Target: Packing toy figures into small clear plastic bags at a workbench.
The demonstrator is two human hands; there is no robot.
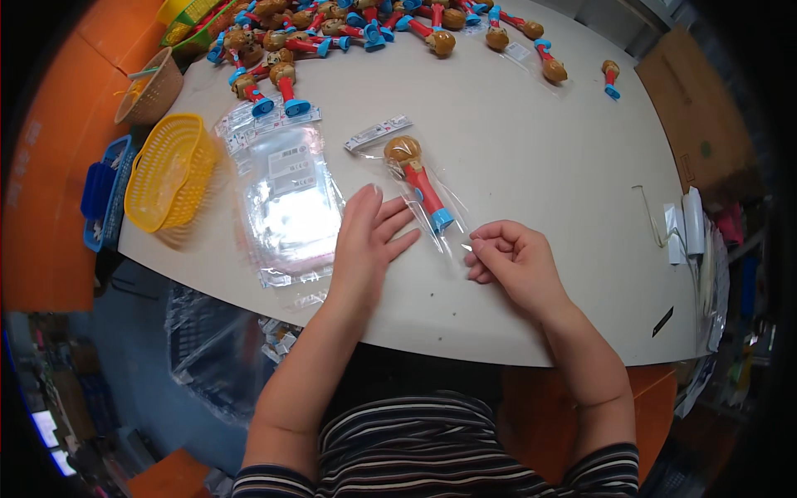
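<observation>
A clear plastic bag [453,252] with a printed header strip lies on the white table in front of me. Inside it is a wand-shaped toy [425,196] with a red handle, a blue base and a brown rounded head. My right hand [521,264] is closed, thumb and fingertips pinching the bag's lower right edge. On the other side my left hand [365,249] has its fingers spread, the tips touching or close to the bag's left edge. A stack of flat clear bags [286,199] is just left of that hand.
Several more such toys [357,33] are heaped along the far edge of the table [531,166]. At left stand a yellow basket [170,173], a blue basket [106,192] and a tan basket [154,85]. A cardboard box [693,112] borders the right side.
</observation>
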